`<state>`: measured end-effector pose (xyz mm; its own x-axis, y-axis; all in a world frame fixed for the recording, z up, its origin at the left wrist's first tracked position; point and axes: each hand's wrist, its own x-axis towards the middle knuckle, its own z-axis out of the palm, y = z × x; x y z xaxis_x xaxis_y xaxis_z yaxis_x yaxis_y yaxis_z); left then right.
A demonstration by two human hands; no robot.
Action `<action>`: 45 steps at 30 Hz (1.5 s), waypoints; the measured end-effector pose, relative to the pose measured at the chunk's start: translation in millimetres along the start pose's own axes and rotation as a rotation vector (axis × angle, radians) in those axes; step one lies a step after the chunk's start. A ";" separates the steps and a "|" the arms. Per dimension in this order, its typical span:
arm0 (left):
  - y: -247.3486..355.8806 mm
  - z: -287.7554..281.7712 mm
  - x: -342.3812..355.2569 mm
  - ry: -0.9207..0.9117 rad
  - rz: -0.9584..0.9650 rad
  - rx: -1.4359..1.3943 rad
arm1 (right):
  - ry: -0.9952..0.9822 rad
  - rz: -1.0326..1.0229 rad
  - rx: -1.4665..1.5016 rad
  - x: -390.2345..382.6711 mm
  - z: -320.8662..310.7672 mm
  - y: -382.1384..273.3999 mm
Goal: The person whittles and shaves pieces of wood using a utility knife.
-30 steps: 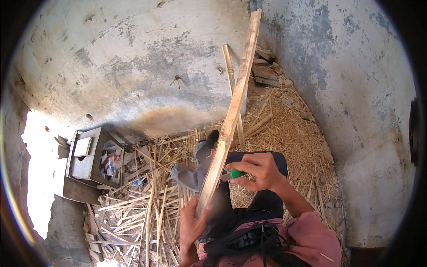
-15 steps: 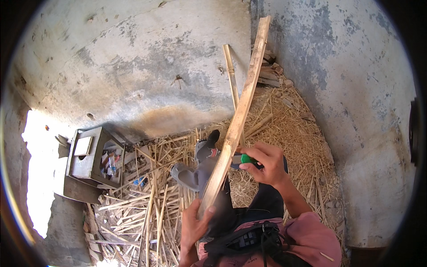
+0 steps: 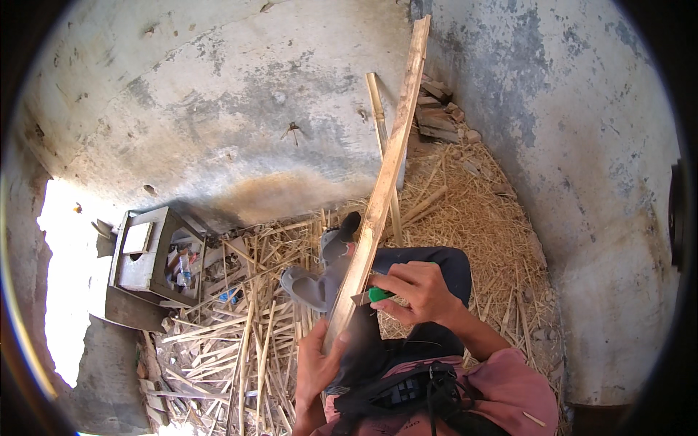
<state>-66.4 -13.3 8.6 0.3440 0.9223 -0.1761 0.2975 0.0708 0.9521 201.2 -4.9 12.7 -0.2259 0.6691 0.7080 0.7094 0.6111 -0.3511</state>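
Note:
A long split bamboo strip slants up and away from my lap, its pale hollow inner side facing me. Its near end is gripped by my left hand, thumb across the strip. My right hand is closed around a green-handled knife. The short blade points left and meets the strip's right edge, a little above my left hand; whether it cuts in I cannot tell. Most of the knife's handle is hidden by my fingers. Behind the strip, a second bamboo piece leans against the wall.
Split bamboo strips litter the floor at left. Shavings cover the right side, with bricks in the corner. A wooden cabinet holding odds and ends stands left. My feet in grey shoes are beside the strip. Worn walls enclose the spot.
My right hand has drawn the knife down and left along the strip, closer to my left hand. The strip's far end has swung slightly left. My left hand keeps its grip.

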 end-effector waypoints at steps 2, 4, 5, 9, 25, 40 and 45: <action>-4.0 -0.9 0.1 0.000 -0.004 0.004 | 0.006 0.035 -0.030 3.9 -5.0 0.7; -3.6 -1.2 -0.2 -0.002 -0.008 0.007 | 0.016 0.058 -0.049 7.5 -10.9 1.9; -0.5 -1.3 -1.0 -0.003 -0.007 0.015 | 0.026 0.081 -0.068 9.0 -13.0 3.2; 0.2 -3.2 -1.4 -0.011 0.110 0.110 | 0.128 0.155 -0.064 13.7 -20.1 8.8; -2.2 2.7 -9.9 0.068 0.099 0.226 | 0.192 0.144 -0.154 11.3 -18.1 14.3; -14.5 1.1 -14.6 0.017 0.099 0.121 | 0.228 0.195 -0.120 10.7 2.7 11.5; -10.2 -2.2 -15.7 0.054 0.130 0.247 | 0.255 0.234 -0.111 11.2 3.9 7.0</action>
<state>-76.8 -27.6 2.1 0.3481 0.9368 -0.0364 0.4644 -0.1385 0.8747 201.0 8.6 15.8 0.1152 0.6501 0.7511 0.7937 0.3945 -0.4631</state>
